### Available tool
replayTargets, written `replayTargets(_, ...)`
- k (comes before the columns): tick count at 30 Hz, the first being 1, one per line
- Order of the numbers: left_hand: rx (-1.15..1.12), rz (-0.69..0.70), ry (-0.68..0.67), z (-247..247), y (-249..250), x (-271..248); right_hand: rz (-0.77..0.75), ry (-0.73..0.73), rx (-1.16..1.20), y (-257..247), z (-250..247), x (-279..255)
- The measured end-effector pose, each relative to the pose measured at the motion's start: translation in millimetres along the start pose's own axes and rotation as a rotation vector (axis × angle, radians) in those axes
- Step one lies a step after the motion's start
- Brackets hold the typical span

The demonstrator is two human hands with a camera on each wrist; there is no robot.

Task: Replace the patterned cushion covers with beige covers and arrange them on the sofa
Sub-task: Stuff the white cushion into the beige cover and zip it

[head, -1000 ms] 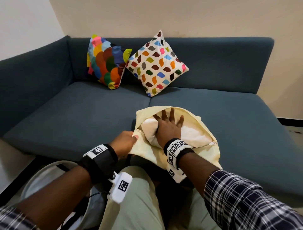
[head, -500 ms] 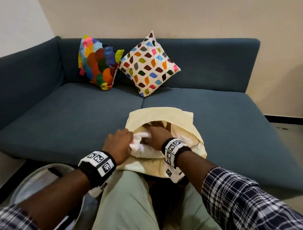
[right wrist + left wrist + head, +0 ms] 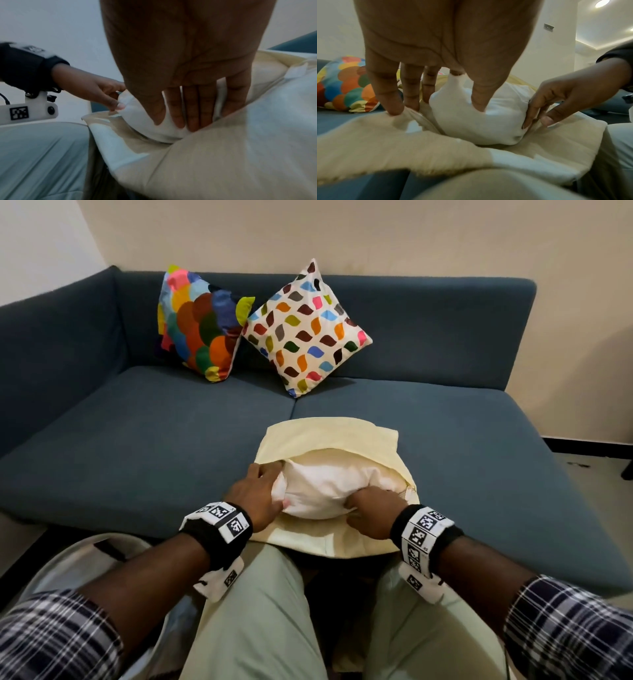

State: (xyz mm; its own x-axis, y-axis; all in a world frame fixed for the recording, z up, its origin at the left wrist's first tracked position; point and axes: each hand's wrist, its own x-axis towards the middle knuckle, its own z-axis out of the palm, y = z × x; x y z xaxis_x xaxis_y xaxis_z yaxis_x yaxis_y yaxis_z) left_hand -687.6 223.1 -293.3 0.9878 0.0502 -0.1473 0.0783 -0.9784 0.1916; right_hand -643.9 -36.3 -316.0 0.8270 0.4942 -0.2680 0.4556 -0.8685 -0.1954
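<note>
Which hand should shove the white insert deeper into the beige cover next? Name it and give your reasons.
Probably the right hand: it sits on the near end of the white insert, in line with the opening of the beige cover. The left hand grips the insert's side at the cover's edge, better for steadying.
</note>
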Motion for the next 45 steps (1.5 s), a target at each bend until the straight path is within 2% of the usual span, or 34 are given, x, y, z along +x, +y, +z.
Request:
replayTargets(4,0.0,0.001,-0.028,-6,11,1,0.01,-0.158,-0.122,-1,12,10)
replayTargets(6,0.0,-0.003,0.004,-7,16,0,0.009,-0.162,-0.066,-2,10,10)
replayTargets(9,0.09,0.009,0.065,-12,23,-6,-0.035,-0.081,0.112,-1,-7,7)
replayTargets(12,0.364,0.146,0.195,-17,31,-11,-0.093,-0.017,0.195,-3,-25,-6)
replayTargets(14,0.376,0.26,0.275,-20,38,-13,-0.133,0.07,0.228,-4,-39,-17)
replayTargets(15,0.296,0.317,0.278,-21,41,-13,-0.169,0.11,0.272,-6,-46,-24)
replayTargets(18,-0.094,0.377,0.086,-16,52,-13,-0.318,0.17,0.447,-8,-58,-33)
replayTargets(20,-0.184,0.38,-0.001,-17,55,-15,-0.354,0.199,0.439,-8,-60,-35)
replayTargets(23,-0.101,0.365,-0.076,-24,45,-18,-0.266,0.2,0.333,3,-62,-33)
replayTargets(27,0.195,0.245,0.016,-34,8,-20,-0.161,0.2,0.102,33,-55,-33)
replayTargets(29,0.197,0.186,0.03,-36,-10,-22,-0.129,0.238,0.005,45,-50,-35)
replayTargets(31,0.131,0.159,-0.029,-37,-15,-28,-0.115,0.236,-0.026,53,-44,-35)
replayTargets(33,0.235,0.153,-0.043,-36,-9,-35,-0.105,0.216,-0.035,56,-39,-35)
replayTargets(36,0.413,0.236,0.033,-36,3,-40,-0.094,0.238,-0.06,61,-37,-34)
replayTargets(40,0.268,0.489,0.158,-40,5,-40,-0.077,0.234,-0.019,79,-38,-35)
replayTargets(41,0.242,0.51,0.162,-42,5,-41,-0.077,0.242,-0.01,83,-40,-36)
replayTargets(42,0.228,0.481,0.132,-44,5,-43,-0.085,0.258,-0.001,86,-41,-36)
replayTargets(45,0.24,0.257,-0.031,-50,0,-42,-0.131,0.306,-0.015,90,-49,-36)
